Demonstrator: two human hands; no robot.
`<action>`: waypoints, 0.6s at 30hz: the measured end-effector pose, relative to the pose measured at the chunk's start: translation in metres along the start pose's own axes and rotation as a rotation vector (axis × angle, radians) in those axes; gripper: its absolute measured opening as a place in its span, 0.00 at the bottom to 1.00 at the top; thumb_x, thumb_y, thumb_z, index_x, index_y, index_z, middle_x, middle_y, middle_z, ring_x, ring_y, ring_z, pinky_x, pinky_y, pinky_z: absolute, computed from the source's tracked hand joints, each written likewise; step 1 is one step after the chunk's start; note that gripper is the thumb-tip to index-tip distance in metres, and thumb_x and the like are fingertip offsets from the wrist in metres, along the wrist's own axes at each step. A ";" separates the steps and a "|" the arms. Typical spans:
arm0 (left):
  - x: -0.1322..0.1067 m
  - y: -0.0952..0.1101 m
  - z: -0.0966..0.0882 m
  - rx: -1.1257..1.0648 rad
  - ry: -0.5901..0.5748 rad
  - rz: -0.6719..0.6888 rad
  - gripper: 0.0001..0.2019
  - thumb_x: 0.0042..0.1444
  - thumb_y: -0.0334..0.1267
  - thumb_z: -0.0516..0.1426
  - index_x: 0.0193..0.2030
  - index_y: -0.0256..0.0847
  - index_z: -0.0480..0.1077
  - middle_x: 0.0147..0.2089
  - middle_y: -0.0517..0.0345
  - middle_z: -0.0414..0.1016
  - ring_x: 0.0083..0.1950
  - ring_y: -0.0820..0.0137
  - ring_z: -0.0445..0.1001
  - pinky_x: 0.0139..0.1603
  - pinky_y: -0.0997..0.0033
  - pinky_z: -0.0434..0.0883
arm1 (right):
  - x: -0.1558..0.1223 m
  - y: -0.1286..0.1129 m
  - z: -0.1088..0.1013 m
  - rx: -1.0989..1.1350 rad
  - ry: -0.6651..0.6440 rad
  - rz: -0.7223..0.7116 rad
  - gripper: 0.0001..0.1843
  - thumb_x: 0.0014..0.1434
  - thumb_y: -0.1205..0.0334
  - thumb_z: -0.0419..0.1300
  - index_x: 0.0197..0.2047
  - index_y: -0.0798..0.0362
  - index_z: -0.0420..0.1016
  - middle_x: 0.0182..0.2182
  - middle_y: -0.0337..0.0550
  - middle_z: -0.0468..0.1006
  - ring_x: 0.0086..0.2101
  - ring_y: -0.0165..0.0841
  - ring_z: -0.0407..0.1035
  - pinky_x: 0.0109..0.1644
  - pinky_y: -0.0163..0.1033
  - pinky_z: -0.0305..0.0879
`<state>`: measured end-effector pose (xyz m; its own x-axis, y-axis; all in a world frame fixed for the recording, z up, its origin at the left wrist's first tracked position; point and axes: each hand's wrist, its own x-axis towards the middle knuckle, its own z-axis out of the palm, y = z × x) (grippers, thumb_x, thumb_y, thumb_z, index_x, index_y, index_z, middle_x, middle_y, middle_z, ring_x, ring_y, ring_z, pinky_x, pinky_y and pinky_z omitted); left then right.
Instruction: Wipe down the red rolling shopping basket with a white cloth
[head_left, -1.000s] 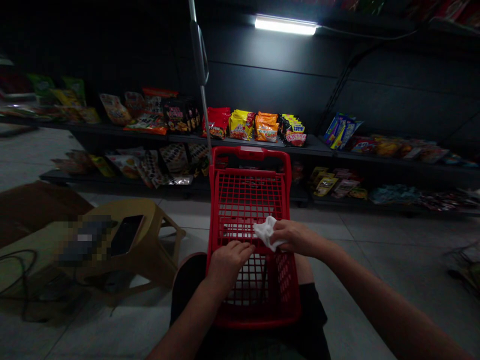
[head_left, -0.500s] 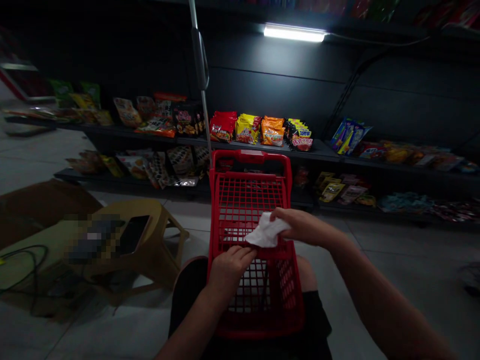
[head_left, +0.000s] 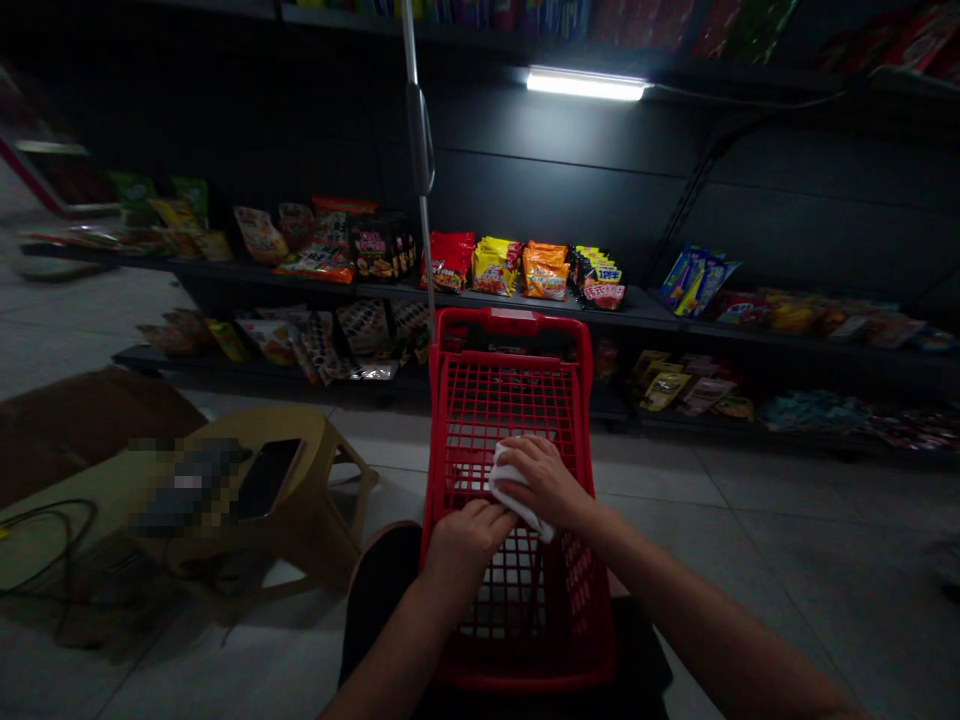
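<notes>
A red plastic shopping basket (head_left: 437, 430) with grid walls lies tipped between my knees, its handle end toward the shelves. My left hand (head_left: 465, 542) has its fingers bent over the basket's crossbar at mid-length. Just right of it, my right hand (head_left: 547, 482) presses a crumpled white cloth (head_left: 502, 480) against the same crossbar. The cloth is partly covered by my fingers, and one corner hangs below them. Both hands are close together, fingertips nearly meeting. Whether the cloth is fabric or paper I cannot tell.
Snack packets (head_left: 495, 268) line the dark shelf (head_left: 637, 310) ahead under a lit tube lamp (head_left: 585, 84). A metal pole (head_left: 426, 230) rises behind the basket. On my left, a yellow stool (head_left: 315, 450) holds a phone (head_left: 271, 478) and a blurred-out item. Cables (head_left: 71, 510) lie further left.
My right hand has moved left and slightly down with the cloth, from above the basket's right side onto the crossbar beside my left hand. The left hand keeps its place on the basket.
</notes>
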<state>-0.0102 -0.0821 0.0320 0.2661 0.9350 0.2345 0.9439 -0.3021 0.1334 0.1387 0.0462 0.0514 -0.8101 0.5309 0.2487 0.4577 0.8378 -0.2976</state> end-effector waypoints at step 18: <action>-0.003 -0.002 0.007 -0.026 0.020 0.001 0.20 0.59 0.29 0.58 0.57 0.49 0.72 0.54 0.61 0.79 0.52 0.66 0.76 0.46 0.68 0.77 | 0.052 0.077 -0.032 -0.252 0.074 0.196 0.21 0.64 0.67 0.56 0.60 0.52 0.69 0.53 0.54 0.71 0.50 0.41 0.65 0.57 0.47 0.60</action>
<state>-0.0119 -0.0829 0.0246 0.2629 0.9309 0.2538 0.9381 -0.3081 0.1585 0.1435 0.1420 0.0713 -0.6732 0.6852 0.2779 0.6859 0.7191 -0.1114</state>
